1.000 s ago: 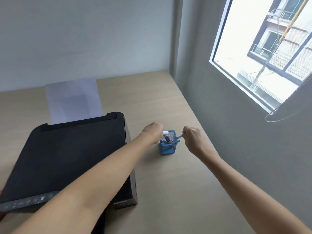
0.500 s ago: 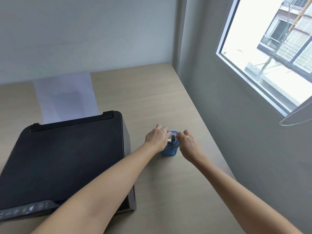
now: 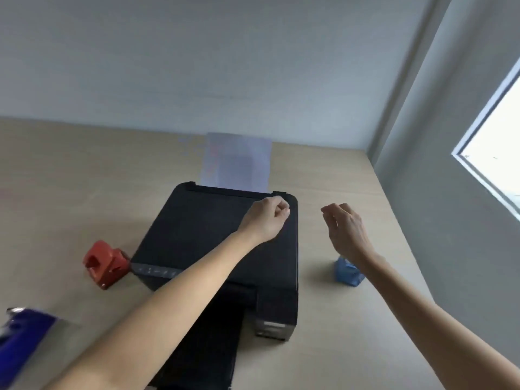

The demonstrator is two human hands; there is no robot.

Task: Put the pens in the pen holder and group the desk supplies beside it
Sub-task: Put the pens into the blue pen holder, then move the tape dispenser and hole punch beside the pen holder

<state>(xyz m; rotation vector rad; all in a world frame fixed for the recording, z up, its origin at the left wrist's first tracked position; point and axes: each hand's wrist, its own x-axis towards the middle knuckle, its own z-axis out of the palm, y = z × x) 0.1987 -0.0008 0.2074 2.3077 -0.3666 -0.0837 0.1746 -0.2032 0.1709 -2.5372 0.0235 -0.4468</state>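
The blue mesh pen holder [image 3: 347, 271] stands on the wooden desk to the right of the printer, partly hidden behind my right wrist; its contents are hidden. My right hand [image 3: 347, 230] hovers above and behind it, fingers loosely apart and holding nothing. My left hand [image 3: 266, 218] is raised over the printer's back right corner, fingers curled shut with nothing visible in them. A red desk tool [image 3: 104, 264], perhaps a hole punch, sits at the printer's front left corner. A blurred blue packet [image 3: 22, 330] lies at the lower left edge.
A black printer [image 3: 219, 243] with paper [image 3: 236, 161] in its rear tray fills the desk's middle. The wooden desk [image 3: 70, 178] meets grey walls behind and on the right, below a window [image 3: 495, 153].
Both hands have lifted away from the pen holder. The view has swung left, bringing the red tool and blue packet into sight.
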